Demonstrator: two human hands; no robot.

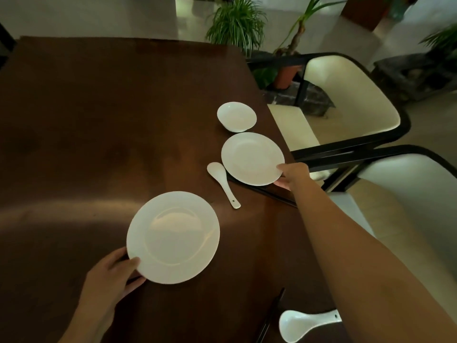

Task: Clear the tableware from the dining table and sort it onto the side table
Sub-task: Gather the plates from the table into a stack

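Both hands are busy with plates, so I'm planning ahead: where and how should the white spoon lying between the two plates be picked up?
Pinch the spoon by its thin handle end, the part nearest the camera with the small hole. It lies flat on the table, clear of the smaller plate, so coming from above seems easiest.

My left grip (111, 276) holds the rim of a large white plate (173, 237), raised over the dark counter (86, 132). My right grip (293, 175) pinches a smaller white plate (252, 158). A white bowl (236, 116) sits beyond it, a white spoon (222, 183) beside it, and another spoon (304, 323) lies near me.
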